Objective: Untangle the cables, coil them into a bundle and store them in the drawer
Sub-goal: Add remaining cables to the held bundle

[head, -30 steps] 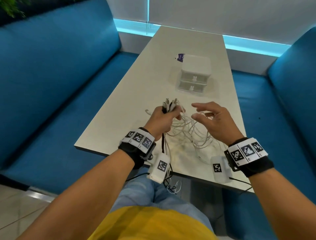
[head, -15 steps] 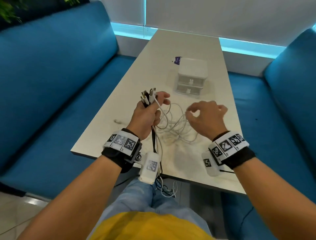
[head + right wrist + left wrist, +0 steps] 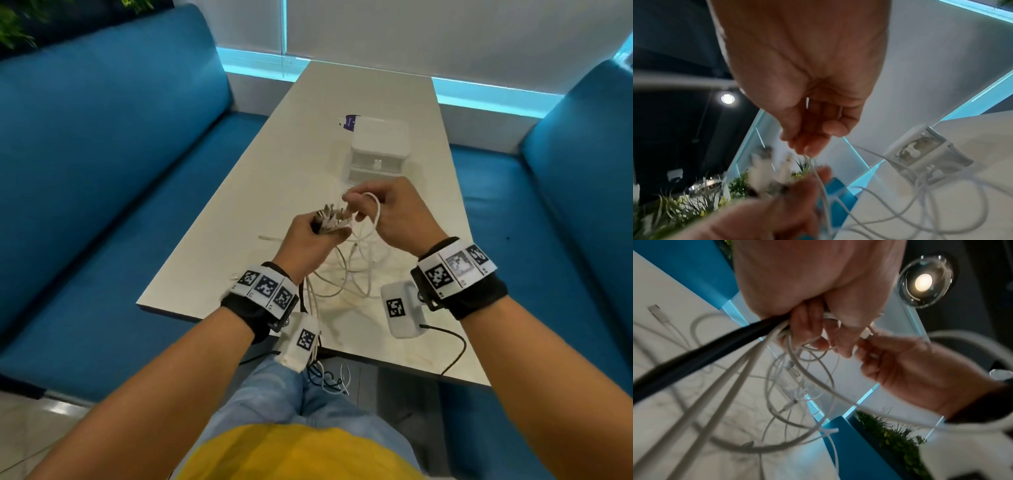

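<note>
Several white cables [image 3: 349,274] and one black cable [image 3: 701,356] lie tangled on the near end of the table [image 3: 239,192], and some strands hang over its front edge. My left hand [image 3: 325,231] is raised above the tangle and grips a bunch of cable ends, whose plugs [image 3: 330,215] stick out of the fist. My right hand [image 3: 356,205] is right beside it and pinches a white cable loop [image 3: 376,209] near its plug [image 3: 866,334]. In the right wrist view the fingertips [image 3: 807,146] hold a thin white strand [image 3: 819,175]. The white drawer unit [image 3: 378,150] stands farther back with both drawers closed.
Blue sofas [image 3: 102,164] flank the table on both sides. A small purple and white card [image 3: 348,122] lies behind the drawer unit. My wrist camera's black lead [image 3: 452,356] trails off the table's near right edge. My knees [image 3: 308,404] are under the front edge.
My left hand has stayed closed on the cable ends, held up over the tangle. My right hand went from spread fingers to pinching a white cable close against the left hand.
</note>
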`<action>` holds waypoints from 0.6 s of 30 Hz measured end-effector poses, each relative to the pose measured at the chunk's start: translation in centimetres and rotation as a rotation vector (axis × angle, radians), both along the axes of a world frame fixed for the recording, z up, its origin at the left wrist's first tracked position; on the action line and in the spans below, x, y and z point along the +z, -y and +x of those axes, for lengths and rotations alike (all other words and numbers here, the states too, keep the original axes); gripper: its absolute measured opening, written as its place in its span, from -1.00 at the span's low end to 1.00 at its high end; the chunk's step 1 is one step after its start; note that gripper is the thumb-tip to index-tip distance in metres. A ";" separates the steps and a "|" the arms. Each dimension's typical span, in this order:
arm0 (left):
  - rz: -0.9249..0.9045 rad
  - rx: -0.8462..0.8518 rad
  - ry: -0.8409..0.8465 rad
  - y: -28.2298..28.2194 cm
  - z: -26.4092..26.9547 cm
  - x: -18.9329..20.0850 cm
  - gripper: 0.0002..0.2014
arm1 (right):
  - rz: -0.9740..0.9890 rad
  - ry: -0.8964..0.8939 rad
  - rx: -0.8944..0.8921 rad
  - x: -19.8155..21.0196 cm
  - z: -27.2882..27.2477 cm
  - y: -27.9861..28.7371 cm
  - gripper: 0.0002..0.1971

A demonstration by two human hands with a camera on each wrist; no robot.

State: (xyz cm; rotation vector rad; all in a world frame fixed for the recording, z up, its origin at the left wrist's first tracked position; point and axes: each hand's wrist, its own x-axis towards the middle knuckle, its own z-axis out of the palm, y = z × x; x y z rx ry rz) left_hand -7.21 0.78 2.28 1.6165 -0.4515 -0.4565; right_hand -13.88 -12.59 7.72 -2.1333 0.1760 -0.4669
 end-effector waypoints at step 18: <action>-0.173 0.160 -0.094 -1.7 0.4 1.6 -0.84 | -0.080 -0.708 0.060 -9.2 -0.5 2.9 -0.37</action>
